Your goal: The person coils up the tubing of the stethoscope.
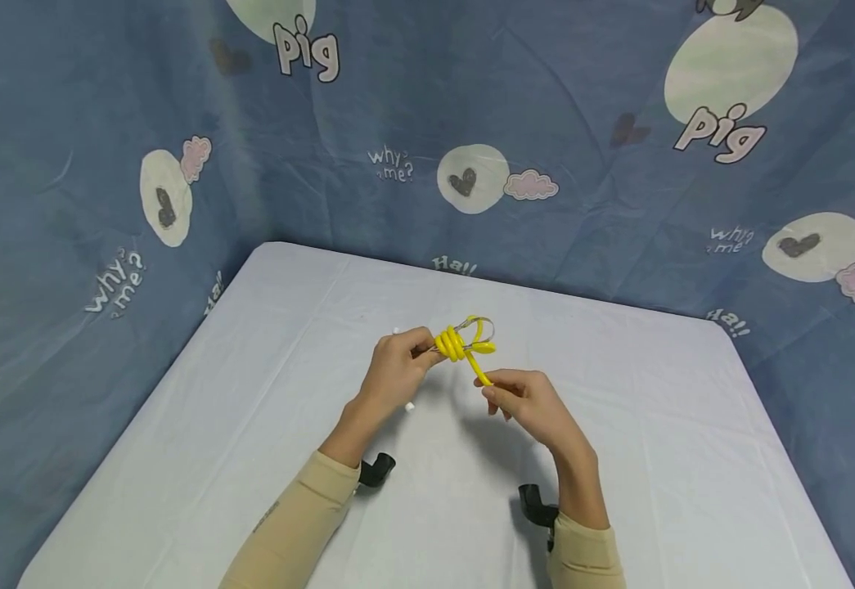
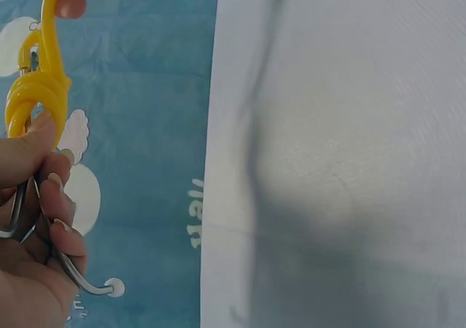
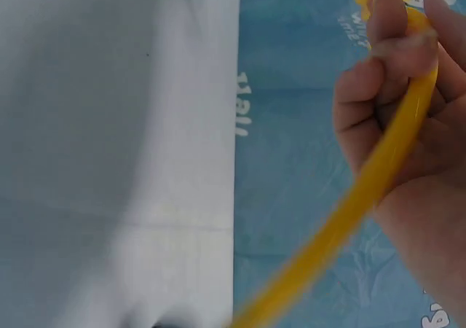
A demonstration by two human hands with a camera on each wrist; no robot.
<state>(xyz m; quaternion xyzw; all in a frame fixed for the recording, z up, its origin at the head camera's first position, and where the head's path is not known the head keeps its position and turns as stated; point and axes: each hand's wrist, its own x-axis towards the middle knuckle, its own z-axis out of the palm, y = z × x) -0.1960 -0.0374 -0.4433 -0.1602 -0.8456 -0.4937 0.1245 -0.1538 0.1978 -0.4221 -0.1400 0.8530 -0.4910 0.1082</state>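
A stethoscope with yellow tubing is held up above the table. Several turns of the tubing form a coil around its metal ear tubes. One white ear tip sticks out below the fingers in the left wrist view. My left hand grips the ear tubes, its thumb against the coil. Between the thumb and fingers of my right hand the tubing is pinched, just right of the coil. A silver spring loop projects beyond the coil. The tubing's far end is out of sight.
A white cloth covers the table. Behind and to the left hangs a blue printed curtain. Black curved mounts sit at both wrists, below the tan sleeves.
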